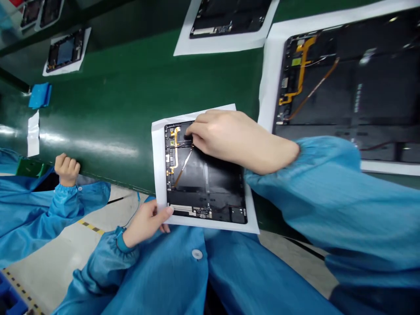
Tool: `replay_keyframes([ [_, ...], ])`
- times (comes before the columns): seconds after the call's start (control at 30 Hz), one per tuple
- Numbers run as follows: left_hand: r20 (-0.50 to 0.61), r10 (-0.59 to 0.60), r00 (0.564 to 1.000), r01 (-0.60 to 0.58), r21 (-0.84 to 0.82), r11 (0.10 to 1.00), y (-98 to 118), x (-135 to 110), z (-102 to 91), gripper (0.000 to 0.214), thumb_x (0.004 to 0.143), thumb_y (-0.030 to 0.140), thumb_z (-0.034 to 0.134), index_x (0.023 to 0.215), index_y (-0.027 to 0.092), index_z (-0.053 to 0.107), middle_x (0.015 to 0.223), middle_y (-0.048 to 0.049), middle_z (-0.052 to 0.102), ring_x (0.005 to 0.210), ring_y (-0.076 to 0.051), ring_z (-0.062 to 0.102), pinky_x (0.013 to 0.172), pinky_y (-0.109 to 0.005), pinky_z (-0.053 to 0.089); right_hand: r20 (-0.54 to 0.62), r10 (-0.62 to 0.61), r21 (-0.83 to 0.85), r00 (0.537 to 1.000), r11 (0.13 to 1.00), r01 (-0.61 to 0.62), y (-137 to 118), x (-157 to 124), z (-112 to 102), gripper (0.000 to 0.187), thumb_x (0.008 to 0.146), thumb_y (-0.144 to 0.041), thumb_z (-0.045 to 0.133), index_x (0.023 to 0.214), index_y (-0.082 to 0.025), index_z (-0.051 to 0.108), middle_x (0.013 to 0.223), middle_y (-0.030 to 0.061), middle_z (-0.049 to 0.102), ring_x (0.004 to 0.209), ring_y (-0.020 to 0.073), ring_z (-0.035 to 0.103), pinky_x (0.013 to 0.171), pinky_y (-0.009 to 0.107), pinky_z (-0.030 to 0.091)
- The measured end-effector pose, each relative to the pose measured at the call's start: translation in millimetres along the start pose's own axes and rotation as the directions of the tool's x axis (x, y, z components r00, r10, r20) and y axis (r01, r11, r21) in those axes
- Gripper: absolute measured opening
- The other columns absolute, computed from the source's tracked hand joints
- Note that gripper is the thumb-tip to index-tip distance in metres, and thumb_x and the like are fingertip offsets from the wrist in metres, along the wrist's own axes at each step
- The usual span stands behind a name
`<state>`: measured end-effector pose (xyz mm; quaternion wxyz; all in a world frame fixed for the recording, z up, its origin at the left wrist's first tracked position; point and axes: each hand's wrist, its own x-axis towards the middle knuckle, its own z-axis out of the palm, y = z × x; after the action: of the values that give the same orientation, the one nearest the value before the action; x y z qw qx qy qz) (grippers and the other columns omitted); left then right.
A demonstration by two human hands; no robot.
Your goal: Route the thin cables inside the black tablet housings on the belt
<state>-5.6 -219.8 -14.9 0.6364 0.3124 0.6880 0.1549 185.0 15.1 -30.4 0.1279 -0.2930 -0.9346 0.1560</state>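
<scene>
An opened tablet housing (223, 179) lies on a white sheet (159, 166) at the near edge of the green bench. Along its left side runs an orange flex cable (176, 148); a thin brown and white strip (184, 167) slants beside it. My left hand (149, 221) grips the near left corner, thumb on top and fingers underneath. My right hand (213, 133) reaches over the upper part of the housing. Its fingers are pinched together near a dark wire and the upper end of the strip; what they hold is hidden.
Larger in view, another tablet housing (328, 100) lies on white paper at right. More housings (229, 15) (67, 50) rest along the green bench (114, 100). A blue pad (40, 95) and a white strip (33, 133) lie far left. A co-worker's hand (67, 169) rests at the bench edge.
</scene>
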Motion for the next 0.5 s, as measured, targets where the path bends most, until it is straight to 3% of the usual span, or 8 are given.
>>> replay_keyframes([
  [0.1, -0.049, 0.031, 0.998, -0.034, -0.051, 0.998, 4, 4, 14.1, 0.062, 0.083, 0.083, 0.052, 0.073, 0.022, 0.054, 0.050, -0.0018, 0.060, 0.046, -0.016, 0.056, 0.052, -0.029, 0.047, -0.013, 0.005, 0.001, 1.000, 1.000, -0.005, -2, -1, -1, 0.027, 0.094, -0.019, 0.049, 0.097, -0.018, 0.076, 0.094, 0.0139, 0.074, 0.087, 0.0278, 0.064, 0.076, 0.042, 0.046],
  [0.2, -0.207, 0.088, 0.974, -0.088, 0.005, 0.996, 12, -1, 1.3, 0.059, 0.085, 0.081, 0.052, 0.070, 0.024, 0.053, 0.047, -0.0006, 0.057, 0.045, -0.017, 0.054, 0.051, -0.029, 0.044, -0.108, 0.020, -0.005, 0.994, 1.000, -0.021, -6, 0, -5, 0.029, 0.096, -0.019, 0.047, 0.100, -0.018, 0.076, 0.096, 0.0140, 0.075, 0.088, 0.0280, 0.065, 0.077, 0.042, 0.047],
  [0.33, -0.427, 0.226, 0.875, -0.184, 0.138, 0.973, 26, 5, -62.5, 0.056, 0.087, 0.075, 0.055, 0.067, 0.023, 0.054, 0.044, 0.0012, 0.052, 0.042, -0.014, 0.048, 0.047, -0.027, 0.036, -0.261, 0.033, -0.049, 0.965, 0.998, -0.048, -7, 6, -6, 0.030, 0.098, -0.019, 0.047, 0.103, -0.017, 0.076, 0.097, 0.0135, 0.076, 0.088, 0.0266, 0.065, 0.080, 0.040, 0.050],
  [0.43, -0.505, 0.342, 0.793, -0.249, 0.245, 0.937, 38, 19, -111.1, 0.053, 0.088, 0.065, 0.059, 0.061, 0.022, 0.048, 0.044, 0.0032, 0.047, 0.042, -0.011, 0.041, 0.045, -0.024, 0.031, -0.308, 0.037, -0.068, 0.951, 0.996, -0.060, -1, 10, -3, 0.029, 0.097, -0.016, 0.048, 0.104, -0.016, 0.076, 0.097, 0.0120, 0.076, 0.088, 0.0252, 0.066, 0.081, 0.038, 0.051],
  [0.5, -0.498, 0.350, 0.793, -0.267, 0.233, 0.935, 42, 27, -124.5, 0.050, 0.088, 0.061, 0.061, 0.060, 0.022, 0.046, 0.043, 0.0039, 0.045, 0.041, -0.009, 0.039, 0.044, -0.023, 0.028, -0.303, 0.034, -0.059, 0.952, 0.997, -0.054, 3, 11, 1, 0.027, 0.096, -0.015, 0.050, 0.103, -0.016, 0.076, 0.098, 0.0111, 0.077, 0.088, 0.0245, 0.067, 0.081, 0.037, 0.052],
])
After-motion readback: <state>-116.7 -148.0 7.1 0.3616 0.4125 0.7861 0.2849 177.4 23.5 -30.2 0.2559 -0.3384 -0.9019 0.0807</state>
